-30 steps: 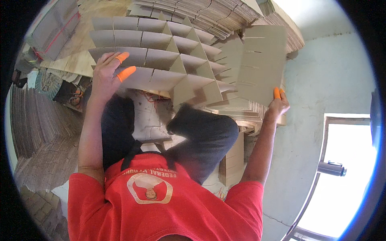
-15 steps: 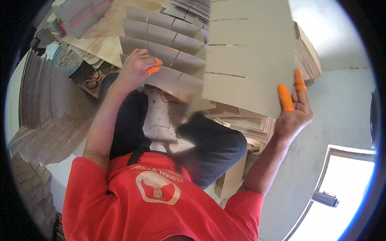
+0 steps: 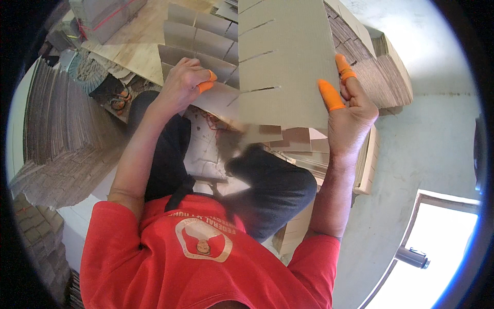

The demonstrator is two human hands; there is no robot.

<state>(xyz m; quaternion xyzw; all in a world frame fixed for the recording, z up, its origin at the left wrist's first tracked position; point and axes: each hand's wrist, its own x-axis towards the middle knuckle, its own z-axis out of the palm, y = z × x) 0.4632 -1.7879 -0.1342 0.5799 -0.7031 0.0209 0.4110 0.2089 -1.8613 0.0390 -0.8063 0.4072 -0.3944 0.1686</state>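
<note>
My right hand [image 3: 355, 110], with orange finger covers on thumb and forefinger, grips the right edge of a flat slotted cardboard sheet [image 3: 285, 72]. The sheet stands tilted, its slots running in from the left edge. My left hand [image 3: 188, 85], also in orange finger covers, pinches the near strip of a cardboard partition [image 3: 221, 103]. Several parallel strips with slits make up that partition. The sheet's left edge overlaps the strips' right ends; whether any slots engage is hidden.
Stacked cardboard [image 3: 381, 67] leans by the wall at right, with more piles below the sheet. A tall stack of sheets [image 3: 67, 113] stands at left. A wrapped bundle [image 3: 108, 20] rests on a wooden board [image 3: 139, 46]. My crossed legs [image 3: 272, 190] are beneath.
My right hand has brought the slotted sheet leftward and slightly up, over the partition's right side. My left hand keeps its pinch, shifted slightly right.
</note>
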